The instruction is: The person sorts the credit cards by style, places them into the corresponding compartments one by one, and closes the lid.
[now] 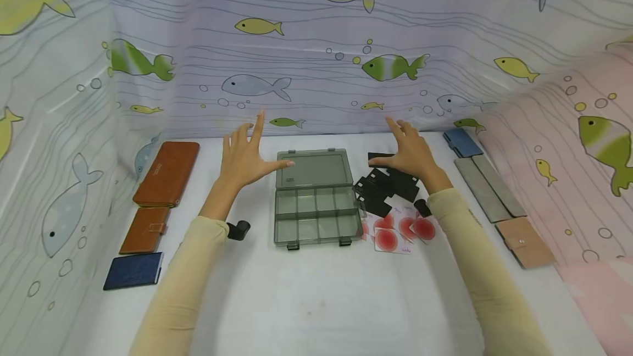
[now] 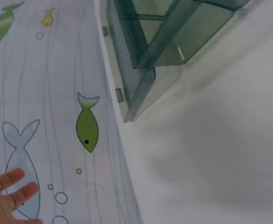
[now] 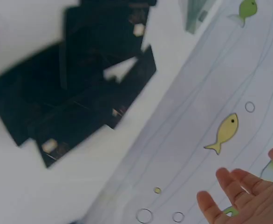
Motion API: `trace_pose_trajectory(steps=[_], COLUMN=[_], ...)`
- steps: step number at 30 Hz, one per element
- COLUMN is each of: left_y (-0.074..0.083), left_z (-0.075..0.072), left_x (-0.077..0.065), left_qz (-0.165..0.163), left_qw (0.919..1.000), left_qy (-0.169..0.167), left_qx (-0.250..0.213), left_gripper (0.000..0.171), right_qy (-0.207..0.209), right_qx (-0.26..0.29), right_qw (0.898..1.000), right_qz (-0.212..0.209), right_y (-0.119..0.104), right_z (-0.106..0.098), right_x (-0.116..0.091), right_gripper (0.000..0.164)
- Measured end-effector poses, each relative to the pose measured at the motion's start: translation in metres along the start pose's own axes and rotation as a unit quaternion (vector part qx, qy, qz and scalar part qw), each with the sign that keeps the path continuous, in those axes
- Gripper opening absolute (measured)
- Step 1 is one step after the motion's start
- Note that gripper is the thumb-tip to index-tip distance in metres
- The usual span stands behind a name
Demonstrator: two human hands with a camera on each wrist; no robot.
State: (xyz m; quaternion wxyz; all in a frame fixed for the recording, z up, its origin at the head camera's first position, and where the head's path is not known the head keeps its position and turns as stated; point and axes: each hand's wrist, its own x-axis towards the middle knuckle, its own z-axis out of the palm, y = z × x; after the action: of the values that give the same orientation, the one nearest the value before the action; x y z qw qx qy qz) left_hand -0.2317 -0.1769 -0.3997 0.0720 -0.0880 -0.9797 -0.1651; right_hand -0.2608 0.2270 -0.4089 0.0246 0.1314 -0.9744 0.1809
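Observation:
Both hands are raised with fingers spread and hold nothing. My left hand (image 1: 243,159) is just left of a translucent grey-green compartment box (image 1: 316,202), its thumb overlapping the lid's edge in the head view. The box lies with its lid folded back, and its divided compartments show no contents. My right hand (image 1: 409,153) hovers over a pile of black cards (image 1: 378,185) right of the box. Below those cards lie white cards with red round prints (image 1: 387,239). In the right wrist view the black cards (image 3: 94,70) overlap one another, and the fingers (image 3: 239,186) are apart from them.
At the left stand in a row a brown wallet (image 1: 165,173), a smaller brown wallet (image 1: 144,229) and a navy booklet (image 1: 133,270). At the right are a blue case (image 1: 462,143), a grey wallet (image 1: 489,188) and a tan wallet (image 1: 525,242). A fish-print curtain (image 1: 306,48) surrounds the white table.

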Motion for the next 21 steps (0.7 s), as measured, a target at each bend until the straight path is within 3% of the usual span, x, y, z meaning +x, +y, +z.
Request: trace_pose_trajectory(steps=[5, 13, 21], left_y=[-0.009, -0.023, -0.033], left_z=[0.006, 0.022, 0.044], left_x=[-0.020, -0.051, -0.070], left_qz=[0.022, 0.039, 0.053], left_qw=[0.9989, 0.9974, 0.9936], left_qy=[0.021, 0.021, -0.029], left_qx=[-0.035, -0.057, -0.095], left_gripper=[0.126, 0.120, 0.114], right_qy=[-0.019, -0.054, -0.063], right_qx=[0.031, 0.035, 0.026], right_qw=[0.999, 0.998, 0.998], right_qz=[-0.006, -0.024, -0.016], right_y=[0.006, 0.014, 0.027], right_z=[0.012, 0.036, 0.053], right_x=[-0.022, -0.047, -0.052], right_gripper=[0.112, 0.088, 0.075])
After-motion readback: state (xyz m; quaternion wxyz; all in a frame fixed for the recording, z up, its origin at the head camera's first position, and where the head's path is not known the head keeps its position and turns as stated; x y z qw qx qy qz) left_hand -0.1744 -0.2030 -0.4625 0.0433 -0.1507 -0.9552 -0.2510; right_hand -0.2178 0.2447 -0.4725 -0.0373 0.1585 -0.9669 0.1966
